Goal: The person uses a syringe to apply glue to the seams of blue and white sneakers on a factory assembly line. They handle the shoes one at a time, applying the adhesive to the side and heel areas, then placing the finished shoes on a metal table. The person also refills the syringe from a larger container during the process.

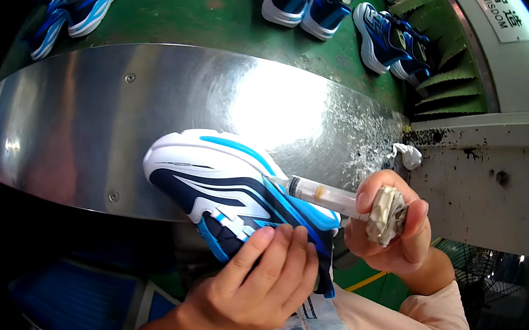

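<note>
A white, navy and light-blue sports shoe (208, 163) lies tilted on its side, its toe to the left and its sole turned away from me. My left hand (262, 278) is closed on the upper near the opening, fingers pressed together. In my right hand (404, 250) is a clear plastic syringe (324, 194), gripped between thumb and fingers. Crumpled, dirty pale wrapping (385, 217) covers its plunger end. The syringe's tip points left and meets, or nearly meets, the line between the shoe's upper and midsole; actual contact is too small to tell.
Under the shoe runs a shiny metal ledge (164, 98), with flaky residue at its right. Beyond is a green conveyor belt (205, 57) carrying several similar shoes (382, 38). A green fringed curtain (452, 79) hangs at the right. White crumpled scrap (409, 155) sits by the ledge's right end.
</note>
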